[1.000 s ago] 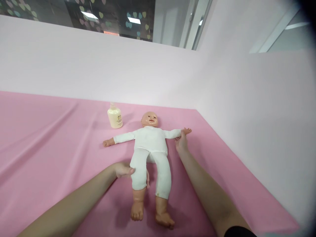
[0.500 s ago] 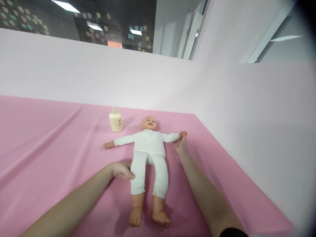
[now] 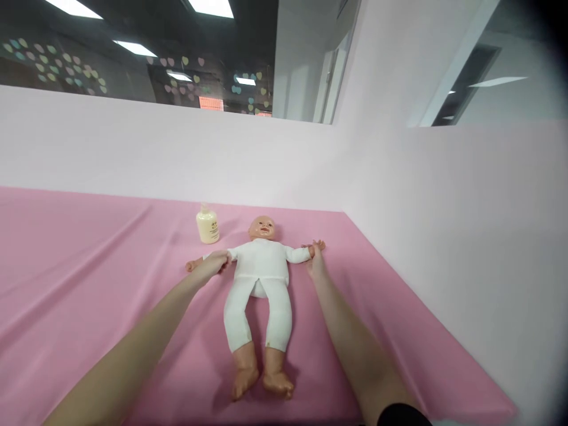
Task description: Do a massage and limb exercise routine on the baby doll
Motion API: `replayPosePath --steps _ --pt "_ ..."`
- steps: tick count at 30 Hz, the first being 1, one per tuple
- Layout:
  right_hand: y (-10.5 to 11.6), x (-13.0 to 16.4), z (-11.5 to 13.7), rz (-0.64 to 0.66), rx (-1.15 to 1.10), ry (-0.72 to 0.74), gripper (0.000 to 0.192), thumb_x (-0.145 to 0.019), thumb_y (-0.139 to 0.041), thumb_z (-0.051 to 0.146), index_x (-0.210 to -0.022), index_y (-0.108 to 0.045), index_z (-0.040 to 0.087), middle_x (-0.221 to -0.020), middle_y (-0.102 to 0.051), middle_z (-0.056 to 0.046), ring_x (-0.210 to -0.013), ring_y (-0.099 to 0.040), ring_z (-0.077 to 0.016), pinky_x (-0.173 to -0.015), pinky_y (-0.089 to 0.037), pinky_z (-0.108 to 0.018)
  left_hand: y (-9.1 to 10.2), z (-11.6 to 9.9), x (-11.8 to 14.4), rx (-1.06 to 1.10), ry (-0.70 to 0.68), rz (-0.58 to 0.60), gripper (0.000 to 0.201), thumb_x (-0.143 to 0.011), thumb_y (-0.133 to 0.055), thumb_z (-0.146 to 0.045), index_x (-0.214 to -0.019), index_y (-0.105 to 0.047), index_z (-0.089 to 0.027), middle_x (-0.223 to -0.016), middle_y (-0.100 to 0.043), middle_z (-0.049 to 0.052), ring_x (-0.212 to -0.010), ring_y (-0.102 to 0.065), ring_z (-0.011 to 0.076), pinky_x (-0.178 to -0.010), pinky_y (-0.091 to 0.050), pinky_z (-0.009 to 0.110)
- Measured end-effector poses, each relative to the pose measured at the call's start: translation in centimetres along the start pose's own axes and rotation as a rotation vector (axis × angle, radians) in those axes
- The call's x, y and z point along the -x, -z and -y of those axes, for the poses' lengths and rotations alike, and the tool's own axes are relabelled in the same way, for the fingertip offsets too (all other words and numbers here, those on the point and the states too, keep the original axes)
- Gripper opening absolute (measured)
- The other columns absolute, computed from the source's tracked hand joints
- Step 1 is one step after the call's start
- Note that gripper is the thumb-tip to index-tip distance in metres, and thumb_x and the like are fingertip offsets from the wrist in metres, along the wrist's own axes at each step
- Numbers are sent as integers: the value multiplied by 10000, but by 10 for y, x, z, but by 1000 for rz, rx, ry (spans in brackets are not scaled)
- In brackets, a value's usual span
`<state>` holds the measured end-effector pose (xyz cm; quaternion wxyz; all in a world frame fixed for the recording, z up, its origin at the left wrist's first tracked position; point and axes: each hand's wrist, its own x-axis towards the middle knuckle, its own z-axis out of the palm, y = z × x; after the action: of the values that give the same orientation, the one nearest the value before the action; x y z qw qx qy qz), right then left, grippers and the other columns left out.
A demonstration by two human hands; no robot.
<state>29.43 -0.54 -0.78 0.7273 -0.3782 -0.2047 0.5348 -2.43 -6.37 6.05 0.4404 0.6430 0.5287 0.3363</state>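
Note:
A baby doll (image 3: 261,278) in a white bodysuit lies on its back on the pink sheet (image 3: 89,278), head toward the far wall, arms spread, bare feet near me. My left hand (image 3: 213,264) rests over the doll's outstretched arm on the left, fingers closed around the sleeve. On the other side my right hand (image 3: 316,264) holds the doll's other arm near the wrist. A small cream lotion bottle (image 3: 207,224) stands just beyond the doll's left-side arm, beside its head.
Pale pink walls close the surface at the back and along the right side (image 3: 444,225). Above the back wall a dark window shows ceiling lights and heart stickers. The sheet stretches wide to the left, with a few long creases.
My left hand has left the doll's thigh and moved up to its arm. The doll's legs now lie closer together. The right hand stays at the other arm.

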Motion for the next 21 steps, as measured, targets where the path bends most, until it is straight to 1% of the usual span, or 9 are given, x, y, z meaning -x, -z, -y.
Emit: replayPosePath --steps 2,4,6,8,11,14,16,18,21 --pt "0 0 -1 20 33 8 320 -723 -572 502 -716 -555 182 -606 -632 14 -583 -622 -143 -582 -514 -260 -11 -21 -17 6 -76 -11 77 -624 -373 -158 -557 -399 -184 -484 -423 -42 -437 -408 84 -470 -357 197" --pt "0 -1 -3 36 52 38 398 -735 -535 568 -798 -578 178 -605 -624 25 -587 -625 -145 -577 -504 -255 -33 -44 -37 -14 -130 17 85 -656 -377 -143 -629 -449 -179 -565 -482 -32 -503 -480 86 -523 -404 194" --pt "0 -3 -5 35 48 70 441 -765 -489 584 -951 -578 194 -642 -621 43 -608 -632 -141 -583 -499 -251 -65 -68 -59 -68 -170 75 118 -693 -388 -132 -680 -500 -170 -659 -556 -11 -574 -543 91 -565 -437 196" --pt "1 -6 -6 13 43 82 425 -798 -463 547 -1054 -554 220 -719 -629 47 -647 -638 -134 -591 -500 -248 -103 -90 -81 -140 -196 115 142 -737 -403 -137 -762 -540 -166 -763 -615 14 -638 -584 108 -578 -451 205" --pt "5 -11 -7 -32 18 103 326 -820 -470 450 -1052 -551 236 -842 -651 33 -705 -640 -124 -594 -498 -240 -158 -109 -105 -251 -252 116 178 -810 -410 -165 -912 -555 -167 -932 -652 50 -785 -615 134 -681 -474 229" --pt "10 -17 -9 -24 -26 182 220 -810 -501 376 -964 -559 229 -823 -663 31 -715 -638 -127 -599 -496 -238 -198 -106 -116 -348 -296 94 218 -864 -404 -219 -1016 -543 -149 -1057 -643 108 -951 -608 181 -819 -458 281" --pt "12 -21 -13 -24 -16 209 117 -795 -514 308 -860 -552 219 -776 -661 41 -715 -637 -114 -649 -505 -239 -213 -93 -121 -408 -293 91 278 -885 -419 -304 -1067 -535 -129 -1093 -632 152 -988 -608 226 -851 -449 330" --pt "14 -26 -16 -31 -11 218 59 -785 -520 267 -790 -539 212 -753 -663 39 -738 -642 -109 -709 -514 -247 -219 -76 -127 -451 -278 98 347 -899 -408 -384 -1086 -537 -121 -1078 -643 165 -993 -617 250 -859 -446 355" --pt "16 -32 -21 -46 -15 211 29 -770 -541 240 -781 -540 213 -753 -669 30 -754 -650 -111 -736 -525 -258 -219 -55 -141 -492 -251 134 444 -919 -330 -468 -980 -599 -121 -1006 -679 161 -962 -635 258 -837 -456 349"
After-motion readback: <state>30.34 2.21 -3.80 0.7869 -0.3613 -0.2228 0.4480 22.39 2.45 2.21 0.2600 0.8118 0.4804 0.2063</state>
